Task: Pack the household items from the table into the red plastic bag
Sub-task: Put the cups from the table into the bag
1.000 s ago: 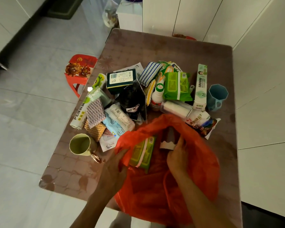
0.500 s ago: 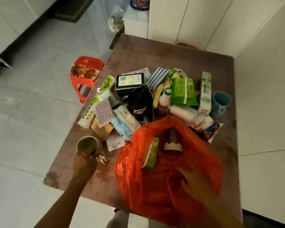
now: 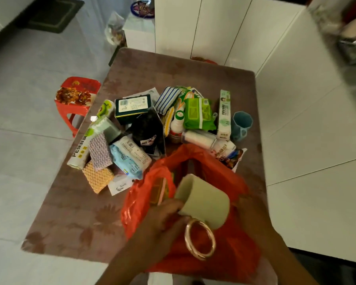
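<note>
The red plastic bag [image 3: 230,254] lies open at the near edge of the brown table [image 3: 74,212]. My left hand [image 3: 162,219] grips a pale green mug [image 3: 203,202] with a gold ring handle, tipped on its side over the bag's mouth. My right hand [image 3: 253,219] holds the bag's right edge; its fingers are blurred. A green packet [image 3: 161,190] sits inside the bag. Behind the bag lies a pile of items: a green wipes pack [image 3: 198,114], a blue mug [image 3: 240,125], a dark green box [image 3: 132,106], a toothpaste box [image 3: 224,114].
A cling film roll [image 3: 80,149], scouring pads [image 3: 99,153] and a blue tissue pack [image 3: 125,159] lie at the pile's left. A red stool [image 3: 78,95] stands left of the table. White cabinets [image 3: 214,27] stand behind and to the right.
My left hand took the green mug from the table's left side and carried it over the bag. My right hand moved to the bag's right edge.
</note>
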